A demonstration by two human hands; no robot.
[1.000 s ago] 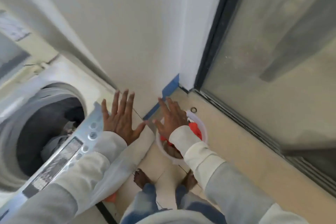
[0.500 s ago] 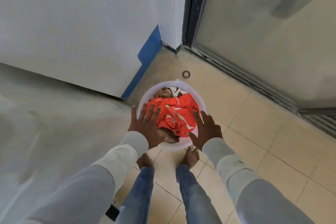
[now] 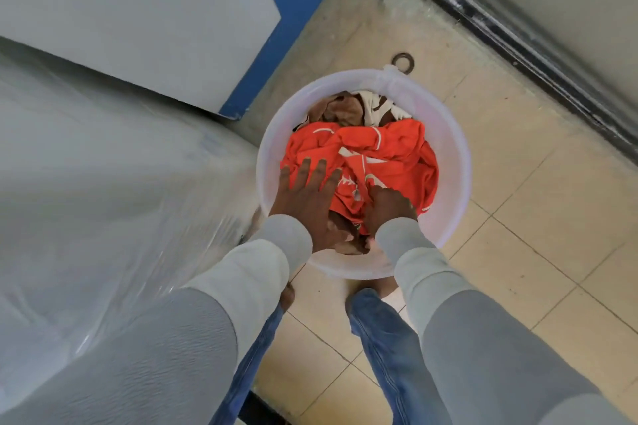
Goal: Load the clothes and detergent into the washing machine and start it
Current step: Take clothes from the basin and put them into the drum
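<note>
**Two hands in a bucket of clothes**

A round white bucket (image 3: 455, 162) sits on the tan tiled floor (image 3: 538, 252). It is right in front of the person's feet. The bucket is see-through white plastic with a thick rim.

Inside the bucket is a pile of clothes. On top lies a bright red cloth (image 3: 390, 155) with thin white lines on it. It is all crumpled and bunched up, with lots of folds. It fills most of the bucket. Behind it, at the far side of the bucket, a brown cloth (image 3: 340, 109) peeks out. Next to that is a white cloth with brown stripes (image 3: 378, 107).

The left hand (image 3: 305, 197) lies flat on the near left part of the red cloth. Its fingers are straight and spread out, pressing on the cloth and not gripping it. The right hand (image 3: 388, 207) is pushed down into the red cloth near the middle. Its fingers are bent and tucked into the folds, pinching the cloth.

Both arms wear light grey sleeves. The legs wear blue jeans.

On the left is a big white thing covered in clear plastic wrap (image 3: 103, 200). A small dark ring (image 3: 403, 62) lies on the floor just behind the bucket.
</note>
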